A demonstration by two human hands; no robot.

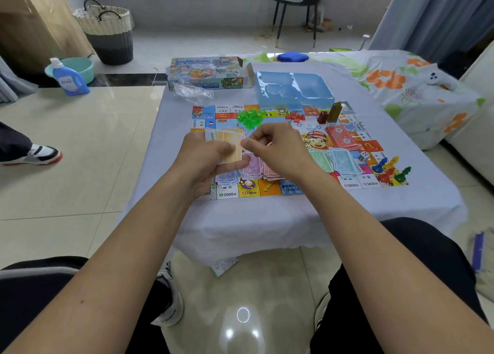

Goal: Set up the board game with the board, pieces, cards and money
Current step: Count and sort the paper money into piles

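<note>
- Our left hand (pixel 211 153) was raised above the board (pixel 267 188), fingers curled round a fan of yellow notes (pixel 227 145).
- Our right hand (pixel 272 145) pinched the edge of the notes with thumb and forefinger.
- The board lay on the table (pixel 267 220), with more money (pixel 339 158) spread on it.

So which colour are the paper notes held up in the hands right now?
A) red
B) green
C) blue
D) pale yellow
D: the left hand grips a fanned stack of pale yellow paper notes, while the right hand pinches at its edge; the green paper notes and the red paper cards lie on the colourful square game board.
</note>
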